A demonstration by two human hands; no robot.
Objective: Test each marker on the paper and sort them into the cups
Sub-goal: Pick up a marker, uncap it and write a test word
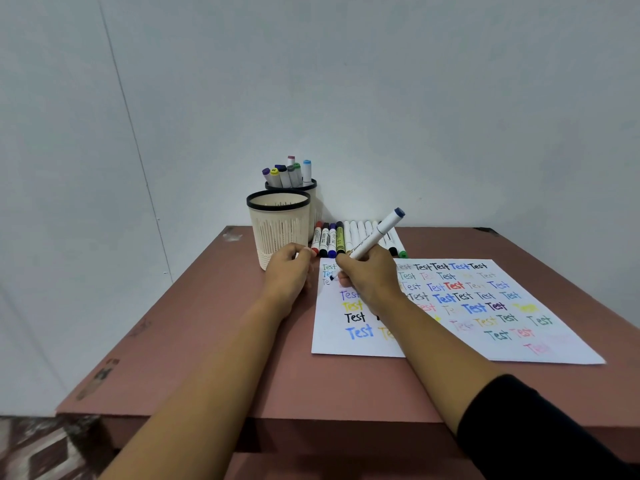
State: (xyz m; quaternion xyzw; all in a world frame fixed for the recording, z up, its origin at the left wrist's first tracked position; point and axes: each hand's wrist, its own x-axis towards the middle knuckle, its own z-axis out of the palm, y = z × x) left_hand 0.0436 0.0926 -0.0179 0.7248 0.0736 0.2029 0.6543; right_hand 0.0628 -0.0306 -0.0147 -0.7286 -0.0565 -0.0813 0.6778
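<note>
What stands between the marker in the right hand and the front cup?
Only the left hand, low beside the front cup. Nothing visible covers the cup's mouth, so the marker in the right hand could probably pass above.

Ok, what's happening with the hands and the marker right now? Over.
Right hand grips marker, tip on paper. Left hand curled beside front cup, contents unclear. Nothing in the way.

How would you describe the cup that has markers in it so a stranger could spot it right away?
Find the far left corner of the reddish-brown table, against the wall. Two cream cups with black rims stand there. Behind the front cup is the back cup, the only one with capped markers sticking out of its top.
</note>
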